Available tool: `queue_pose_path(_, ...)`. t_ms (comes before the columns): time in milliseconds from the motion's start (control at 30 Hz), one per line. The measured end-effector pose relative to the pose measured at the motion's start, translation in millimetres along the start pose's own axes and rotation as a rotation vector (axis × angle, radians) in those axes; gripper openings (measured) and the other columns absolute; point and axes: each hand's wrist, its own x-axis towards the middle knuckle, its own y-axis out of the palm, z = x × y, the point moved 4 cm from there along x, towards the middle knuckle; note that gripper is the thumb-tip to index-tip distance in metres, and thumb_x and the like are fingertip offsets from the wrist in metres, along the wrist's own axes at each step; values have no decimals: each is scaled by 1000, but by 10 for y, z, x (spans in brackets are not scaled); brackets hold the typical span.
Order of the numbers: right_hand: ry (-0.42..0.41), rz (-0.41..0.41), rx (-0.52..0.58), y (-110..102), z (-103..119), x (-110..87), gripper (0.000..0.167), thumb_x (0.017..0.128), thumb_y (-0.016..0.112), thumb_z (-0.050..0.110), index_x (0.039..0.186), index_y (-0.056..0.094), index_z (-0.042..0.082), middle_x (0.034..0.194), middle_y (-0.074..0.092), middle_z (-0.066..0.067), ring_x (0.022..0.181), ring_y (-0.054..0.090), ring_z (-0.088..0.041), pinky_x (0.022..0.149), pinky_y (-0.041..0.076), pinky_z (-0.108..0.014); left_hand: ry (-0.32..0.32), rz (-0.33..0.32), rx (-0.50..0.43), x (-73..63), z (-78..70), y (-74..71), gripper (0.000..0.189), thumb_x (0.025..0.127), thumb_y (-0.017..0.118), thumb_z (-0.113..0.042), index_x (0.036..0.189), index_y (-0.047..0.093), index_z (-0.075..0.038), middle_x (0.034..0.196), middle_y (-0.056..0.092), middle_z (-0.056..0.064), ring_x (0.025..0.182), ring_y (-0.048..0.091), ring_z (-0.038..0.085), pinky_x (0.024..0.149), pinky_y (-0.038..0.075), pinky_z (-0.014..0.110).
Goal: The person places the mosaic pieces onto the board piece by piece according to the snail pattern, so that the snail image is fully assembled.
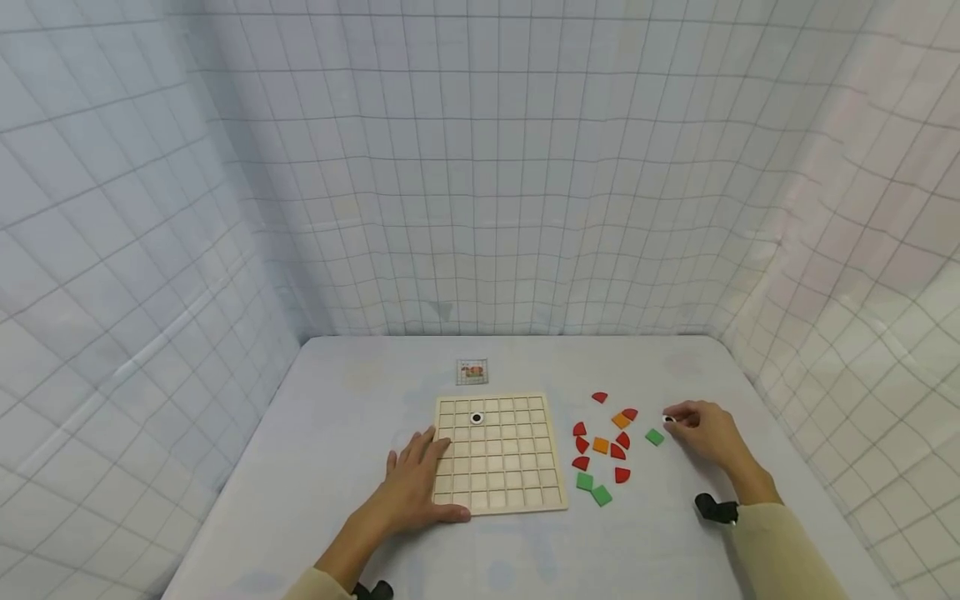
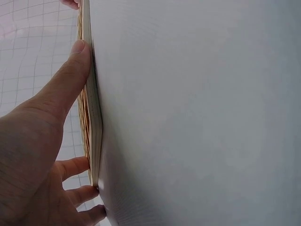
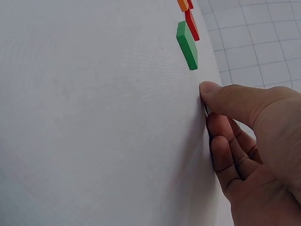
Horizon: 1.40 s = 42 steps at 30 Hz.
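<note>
A square wooden grid board (image 1: 517, 492) lies in the middle of the table. One white disc with a black centre (image 1: 477, 418) sits in a cell near its far left corner. My left hand (image 1: 412, 492) is spread at the board's near left corner, its thumb along the near edge and fingers on the left side. On the far right, my right hand (image 1: 705, 432) pinches a second white disc with a black centre (image 1: 667, 418) between thumb and fingers, at the tabletop. The right wrist view mostly hides that disc behind the fingers. A green square tile (image 3: 187, 45) lies close to this hand.
Between board and right hand lie several red quarter-circle tiles (image 1: 622, 475), orange square tiles (image 1: 601, 445) and more green square tiles (image 1: 602, 496). Behind the board is a small picture card (image 1: 472, 372). White gridded curtains (image 1: 465, 167) stand round the white table (image 1: 300, 467).
</note>
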Motion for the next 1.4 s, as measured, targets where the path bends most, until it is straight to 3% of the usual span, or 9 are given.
queue_pose_path(600, 19, -28, 44, 26, 115, -17, 27, 104, 91, 20, 123, 86, 1, 114, 85, -17, 100, 80, -26, 80, 58, -21, -5, 4, 2, -12, 22, 24, 131, 80, 103, -68, 176, 41, -5, 191, 27, 30, 177, 25, 60, 134, 19, 92)
queue_pose_path(833, -12, -34, 55, 21, 300, 0, 30, 105, 91, 25, 126, 85, 5, 117, 84, -16, 100, 79, -25, 83, 60, -25, -4, -3, -5, -8, 20, 18, 131, 80, 103, -67, 176, 41, -5, 190, 27, 30, 177, 25, 60, 134, 18, 92)
queue_pose_path(1233, -80, -16, 95, 159, 634, 139, 27, 104, 92, 19, 126, 85, 5, 114, 86, -12, 98, 78, -21, 76, 61, -21, 8, -13, 3, -19, 32, 6, 130, 78, 104, -66, 175, 43, -4, 189, 29, 31, 175, 27, 62, 132, 20, 94)
queue_pose_path(1400, -101, 11, 107, 231, 817, 197, 27, 104, 91, 21, 127, 85, 7, 116, 86, -11, 100, 79, -22, 81, 63, -23, 14, -8, -5, -2, 3, 7, 130, 79, 104, -66, 175, 42, -4, 190, 28, 31, 176, 26, 62, 132, 20, 94)
